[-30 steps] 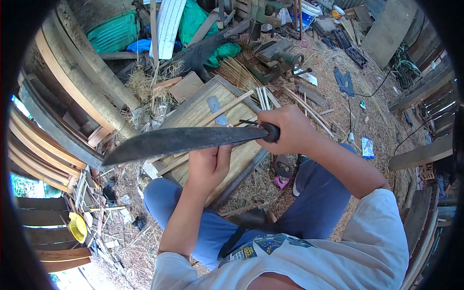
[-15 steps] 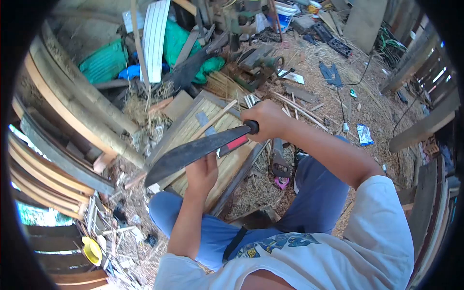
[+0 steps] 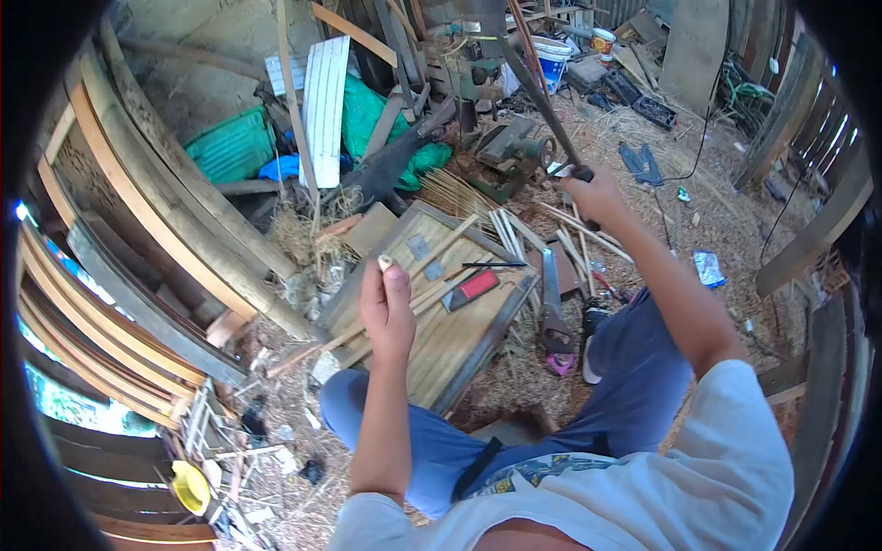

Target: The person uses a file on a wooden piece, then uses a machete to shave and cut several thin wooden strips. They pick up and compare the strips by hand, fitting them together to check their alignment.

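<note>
Overhead and off to the right, the machete angles up and away from the body, its far end reaching the top edge of the view. The right hand is closed round its handle, with the arm stretched out. Well apart from it, the left hand pinches a pale bit of wood between thumb and fingers. Only its tip shows, so I cannot tell how long it is.

That tip barely clears the thumb, so a stroke aimed at it could catch the fingers if the swing drifted or the wood turned. The wood looks held in the air over the board; with nothing firm behind it, it could twist or slip under a blow.

On the board, loose sticks, a black rod and a red-and-grey block could roll or tip anything set on them. A low swing could also glance off towards the left knee, close by the board's edge. Beyond the other edge lies the saw, near the shoe, where a shifting foot could meet its teeth.
</note>
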The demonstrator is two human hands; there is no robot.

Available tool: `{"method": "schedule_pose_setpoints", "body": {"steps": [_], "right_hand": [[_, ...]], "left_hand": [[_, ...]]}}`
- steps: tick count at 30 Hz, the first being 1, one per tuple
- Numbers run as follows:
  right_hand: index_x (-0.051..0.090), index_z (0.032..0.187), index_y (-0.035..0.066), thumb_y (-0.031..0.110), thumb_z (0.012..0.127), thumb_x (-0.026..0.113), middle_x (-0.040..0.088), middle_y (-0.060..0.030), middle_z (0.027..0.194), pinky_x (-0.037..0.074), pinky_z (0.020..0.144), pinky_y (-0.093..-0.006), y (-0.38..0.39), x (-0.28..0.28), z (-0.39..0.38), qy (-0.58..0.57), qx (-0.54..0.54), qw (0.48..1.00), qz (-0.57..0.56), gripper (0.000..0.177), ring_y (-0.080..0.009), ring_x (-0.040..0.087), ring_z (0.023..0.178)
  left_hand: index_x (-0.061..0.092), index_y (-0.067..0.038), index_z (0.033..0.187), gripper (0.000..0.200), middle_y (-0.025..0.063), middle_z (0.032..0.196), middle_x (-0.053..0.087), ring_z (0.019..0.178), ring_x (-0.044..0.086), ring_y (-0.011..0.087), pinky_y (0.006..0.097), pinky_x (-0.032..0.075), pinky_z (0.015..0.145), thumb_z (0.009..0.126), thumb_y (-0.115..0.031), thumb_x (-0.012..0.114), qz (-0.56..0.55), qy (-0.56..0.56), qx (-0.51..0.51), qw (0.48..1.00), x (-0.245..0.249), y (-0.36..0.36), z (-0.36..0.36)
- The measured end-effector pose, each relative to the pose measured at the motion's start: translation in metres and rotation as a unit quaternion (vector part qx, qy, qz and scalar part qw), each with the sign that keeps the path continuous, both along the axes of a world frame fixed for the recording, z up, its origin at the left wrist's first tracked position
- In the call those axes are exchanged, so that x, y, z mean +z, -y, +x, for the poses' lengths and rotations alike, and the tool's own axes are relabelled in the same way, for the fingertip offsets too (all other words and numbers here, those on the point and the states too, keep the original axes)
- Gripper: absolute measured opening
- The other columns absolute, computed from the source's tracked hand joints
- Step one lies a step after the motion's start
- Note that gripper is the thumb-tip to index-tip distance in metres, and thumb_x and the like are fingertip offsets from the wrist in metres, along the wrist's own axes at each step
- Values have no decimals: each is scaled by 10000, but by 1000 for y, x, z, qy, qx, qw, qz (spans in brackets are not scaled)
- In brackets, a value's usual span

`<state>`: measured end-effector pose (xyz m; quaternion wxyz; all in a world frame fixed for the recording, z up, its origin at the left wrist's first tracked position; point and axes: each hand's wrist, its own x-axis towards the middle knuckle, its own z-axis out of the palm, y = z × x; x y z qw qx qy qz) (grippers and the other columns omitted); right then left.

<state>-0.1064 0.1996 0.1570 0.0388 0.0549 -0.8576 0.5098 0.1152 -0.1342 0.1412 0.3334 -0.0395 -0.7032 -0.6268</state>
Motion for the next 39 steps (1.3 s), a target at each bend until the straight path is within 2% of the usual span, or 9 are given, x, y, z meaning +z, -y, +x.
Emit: {"method": "schedule_pose_setpoints", "body": {"steps": [7,11,12,14,16,20,24,30,39], "right_hand": [[749,1048,-53,412,905,867,711,-104,823,516,687,-375,37,20,65,-63,134,988,45,501,-193,656,729],[758,977,-49,658,914,775,669,-76,733,465,634,-373,50,26,76,-19,246,963,105,710,-157,594,694],[763,903,-10,721,914,722,642,-77,675,440,603,-381,58,20,79,-52,262,963,25,733,-160,577,648],[765,893,10,705,913,730,623,-88,644,439,590,-391,59,21,79,-77,296,949,73,696,-185,574,607],[743,819,57,695,901,748,572,-92,590,440,568,-414,63,35,86,-111,334,930,105,644,-274,581,546],[674,722,86,744,835,785,558,-83,574,450,551,-429,71,32,94,-176,383,901,100,677,-339,609,553],[660,778,95,738,856,771,506,-74,566,427,528,-422,77,33,101,-243,395,878,119,658,-332,582,530],[670,784,99,743,834,787,513,-79,561,445,527,-424,82,33,105,-248,388,877,135,657,-338,602,538],[673,785,94,742,829,786,526,-85,567,453,529,-428,82,32,107,-242,384,878,148,660,-349,611,549]], "left_hand": [[537,-88,1060,242,-24,781,496,605,417,35,229,322,507,1163,-307,540,-15,82,-36,996,-4,-12,3],[549,-81,992,363,-53,742,462,600,384,23,221,289,506,1180,-382,476,81,132,-92,984,12,-18,7],[564,-64,981,365,-37,755,487,626,408,44,239,327,546,1180,-358,483,49,133,-78,987,12,-18,7],[594,-29,960,369,-4,781,537,679,456,85,274,402,625,1180,-310,499,-15,136,-53,989,10,-18,6],[605,-24,939,366,0,768,542,679,476,88,282,404,612,1173,-291,514,-53,126,-57,989,10,-18,8],[569,-40,935,287,-17,745,501,648,441,63,251,347,581,1170,-174,472,-99,72,-37,992,-3,-27,8],[537,-18,991,154,22,811,567,724,515,78,253,385,621,1101,22,437,-94,73,-79,990,4,-28,16],[560,-10,1047,121,23,848,583,743,511,73,246,405,644,1100,38,463,-105,118,-73,985,11,-35,21],[608,-1,1061,118,9,909,586,810,529,71,246,439,698,1098,31,501,-163,71,-33,984,3,-31,20]]}}
